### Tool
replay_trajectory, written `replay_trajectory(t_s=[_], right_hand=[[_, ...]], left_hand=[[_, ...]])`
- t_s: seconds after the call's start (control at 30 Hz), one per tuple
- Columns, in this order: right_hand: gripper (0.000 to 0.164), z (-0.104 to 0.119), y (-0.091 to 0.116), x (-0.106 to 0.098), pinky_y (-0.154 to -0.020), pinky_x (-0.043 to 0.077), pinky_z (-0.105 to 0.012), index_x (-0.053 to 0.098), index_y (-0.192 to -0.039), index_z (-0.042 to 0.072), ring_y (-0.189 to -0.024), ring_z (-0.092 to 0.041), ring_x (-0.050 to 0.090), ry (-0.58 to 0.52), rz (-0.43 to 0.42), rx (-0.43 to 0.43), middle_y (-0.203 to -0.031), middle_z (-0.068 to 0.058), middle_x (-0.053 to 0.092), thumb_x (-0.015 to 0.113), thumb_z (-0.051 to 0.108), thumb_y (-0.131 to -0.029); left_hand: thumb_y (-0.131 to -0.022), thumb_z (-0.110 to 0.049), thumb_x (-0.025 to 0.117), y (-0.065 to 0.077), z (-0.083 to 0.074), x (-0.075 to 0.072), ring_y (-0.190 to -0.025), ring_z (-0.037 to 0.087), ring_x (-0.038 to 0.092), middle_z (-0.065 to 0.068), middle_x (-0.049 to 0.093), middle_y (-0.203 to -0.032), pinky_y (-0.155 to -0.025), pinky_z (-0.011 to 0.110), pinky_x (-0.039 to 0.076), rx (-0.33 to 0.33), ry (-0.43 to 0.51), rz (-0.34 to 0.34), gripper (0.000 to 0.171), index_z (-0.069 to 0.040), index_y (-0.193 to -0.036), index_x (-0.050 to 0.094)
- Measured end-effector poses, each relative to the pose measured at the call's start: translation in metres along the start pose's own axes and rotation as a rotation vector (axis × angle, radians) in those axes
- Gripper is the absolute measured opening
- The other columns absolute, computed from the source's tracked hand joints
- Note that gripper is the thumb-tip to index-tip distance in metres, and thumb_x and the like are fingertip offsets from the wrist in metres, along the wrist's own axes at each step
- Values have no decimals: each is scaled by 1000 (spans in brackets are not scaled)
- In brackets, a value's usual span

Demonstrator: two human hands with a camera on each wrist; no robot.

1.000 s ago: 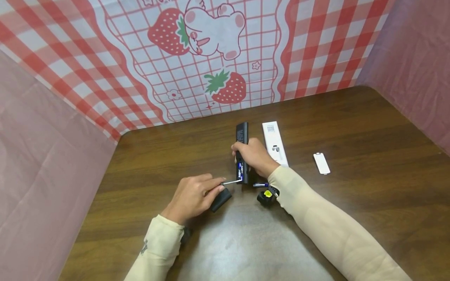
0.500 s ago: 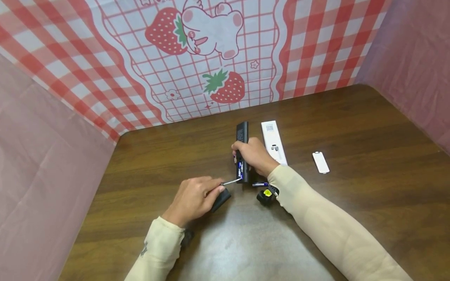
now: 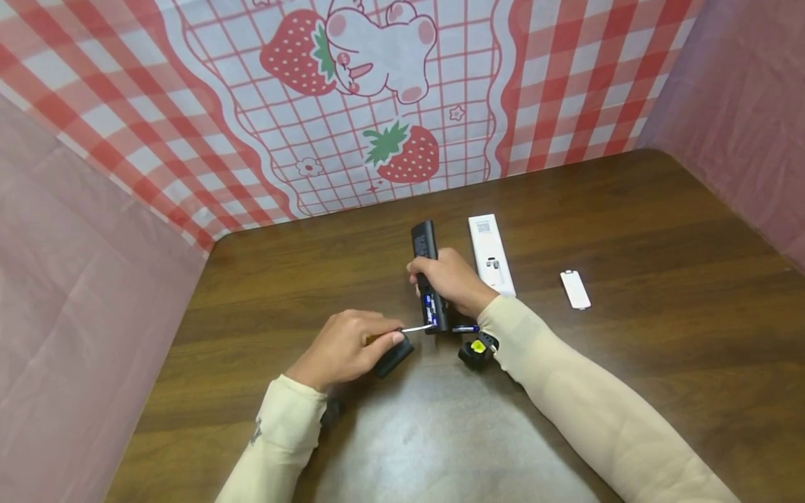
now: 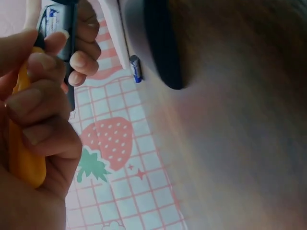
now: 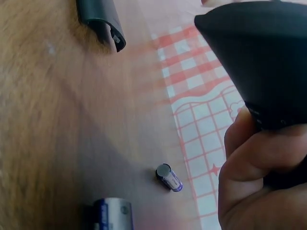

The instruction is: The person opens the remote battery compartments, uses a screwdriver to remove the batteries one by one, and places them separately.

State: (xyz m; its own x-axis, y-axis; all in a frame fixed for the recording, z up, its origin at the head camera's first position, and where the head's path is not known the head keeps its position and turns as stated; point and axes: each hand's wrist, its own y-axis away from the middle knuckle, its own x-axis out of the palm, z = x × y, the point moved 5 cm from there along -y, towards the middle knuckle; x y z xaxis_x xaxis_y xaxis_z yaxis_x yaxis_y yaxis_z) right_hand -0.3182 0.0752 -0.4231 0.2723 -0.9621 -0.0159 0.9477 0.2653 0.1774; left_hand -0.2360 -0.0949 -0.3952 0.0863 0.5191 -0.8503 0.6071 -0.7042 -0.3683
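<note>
My left hand (image 3: 346, 348) grips a screwdriver (image 4: 29, 165) with an orange handle. Its thin metal shaft (image 3: 417, 328) reaches to the lower end of a black remote control (image 3: 424, 241). My right hand (image 3: 458, 281) holds that remote around its middle, back side up and slightly tilted. Blue-and-white batteries (image 3: 430, 307) lie in its uncovered compartment; whether the tip touches them I cannot tell. Under my left hand rests a black curved cover (image 3: 394, 358), also in the right wrist view as a dark shell (image 5: 101, 19).
One loose battery (image 3: 465, 328) lies right of the remote; the right wrist view shows a near battery (image 5: 115, 214) and a farther battery (image 5: 169, 178). Beyond my right hand lie a white box (image 3: 490, 251) and a small white tabbed plate (image 3: 575, 290). A printed cloth (image 3: 402, 70) stands behind.
The remote's far end has swung left and its near end slightly right. The battery seen at its left side half a second ago is now hidden. Both hands keep their hold.
</note>
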Motion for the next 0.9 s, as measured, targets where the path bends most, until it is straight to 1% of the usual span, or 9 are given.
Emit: replay_trajectory(t_s=[0.17, 0.23, 0.33, 0.43, 0.57, 0.7, 0.9], right_hand=[[37, 0, -1, -1, -62, 51, -31, 56, -112, -14, -65, -18, 59, -70, -4, -2, -98, -27, 62, 58, 17, -93], [36, 0, -1, -2, -61, 51, -30, 56, -112, -14, -65, -17, 58, -87, -10, 5, -96, -26, 62, 58, 17, -93], [35, -1, -2, -5, -61, 51, -30, 56, -111, -12, -64, -17, 58, -99, -27, 17, -95, -24, 62, 57, 17, -92], [33, -2, -3, -6, -60, 51, -30, 55, -112, -10, -64, -17, 59, -118, -42, 26, -95, -23, 62, 57, 16, -92], [36, -2, -4, -6, -59, 51, -29, 55, -114, -12, -63, -17, 59, -131, -50, 31, -94, -21, 62, 57, 15, -91], [37, -1, -4, -7, -59, 52, -29, 54, -116, -14, -63, -17, 60, -142, -60, 34, -92, -20, 62, 57, 14, -91], [36, -3, -4, -7, -59, 52, -29, 53, -116, -14, -63, -17, 59, -177, -54, 51, -90, -19, 61, 56, 12, -91]], left_hand=[[-96, -21, 67, 0, -5, 3, -63, 5, 54, -6, 64, -78, -58, 29, 50, 114, -166, -90, 15, -13, -104, 77], [-96, -22, 67, 0, -8, 3, -59, 6, 53, -6, 61, -75, -54, 30, 48, 132, -218, -118, 15, -13, -104, 76], [-97, -24, 65, 0, -11, 3, -56, 8, 52, -5, 60, -73, -51, 31, 47, 133, -260, -139, 16, -13, -104, 75], [-98, -25, 64, 0, -13, 2, -55, 8, 52, -5, 59, -73, -50, 31, 47, 118, -272, -144, 18, -12, -104, 75], [-99, -25, 62, 0, -14, 1, -53, 8, 49, -6, 56, -71, -48, 31, 45, 110, -291, -145, 18, -13, -104, 74], [-98, -25, 63, 1, -14, 0, -52, 7, 46, -6, 54, -70, -47, 30, 43, 113, -300, -153, 17, -13, -103, 73], [-97, -24, 64, 1, -14, 1, -52, 7, 46, -6, 54, -69, -46, 29, 43, 112, -301, -161, 16, -12, -103, 73]])
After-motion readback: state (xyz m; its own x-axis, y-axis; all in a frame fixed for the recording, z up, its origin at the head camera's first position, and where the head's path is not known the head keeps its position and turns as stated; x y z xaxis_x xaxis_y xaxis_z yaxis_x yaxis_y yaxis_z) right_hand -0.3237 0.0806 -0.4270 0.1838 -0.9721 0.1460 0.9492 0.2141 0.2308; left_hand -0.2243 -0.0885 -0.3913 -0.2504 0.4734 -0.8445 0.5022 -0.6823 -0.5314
